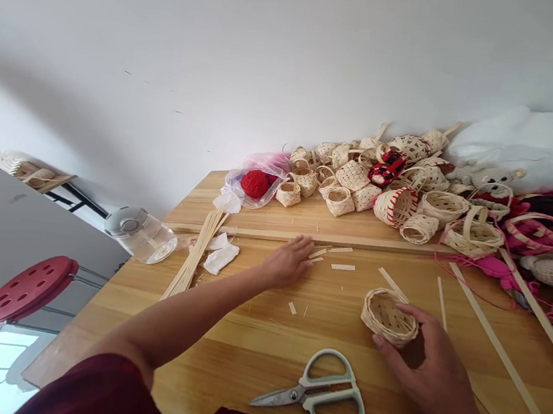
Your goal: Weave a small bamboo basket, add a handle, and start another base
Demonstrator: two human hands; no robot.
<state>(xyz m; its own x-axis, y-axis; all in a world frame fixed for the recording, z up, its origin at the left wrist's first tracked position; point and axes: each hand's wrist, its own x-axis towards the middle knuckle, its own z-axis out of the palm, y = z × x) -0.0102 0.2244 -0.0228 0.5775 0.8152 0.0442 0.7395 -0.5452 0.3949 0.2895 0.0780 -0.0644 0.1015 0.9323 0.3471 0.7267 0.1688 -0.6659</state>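
Note:
Between the thumb and fingers of my right hand (432,360) is a small round woven basket (378,321), its open mouth tilted up. My left hand (287,262) reaches across the wooden table with its fingers stretched out and low over the surface. Beside those fingertips lie short cut strip scraps (343,267). A pair of scissors (306,393) with pale handles rests near the front edge, blades to the left. Long flat strips (505,356) of the same pale material stretch along the right, partly behind my right hand.
Many small woven baskets (340,201) are heaped along the wall, with crocheted toys (492,176) at the right. A red yarn ball (255,184) sits in a plastic bag. Left are a bundle of strips (195,254), a water bottle (142,234) and a red stool (27,290).

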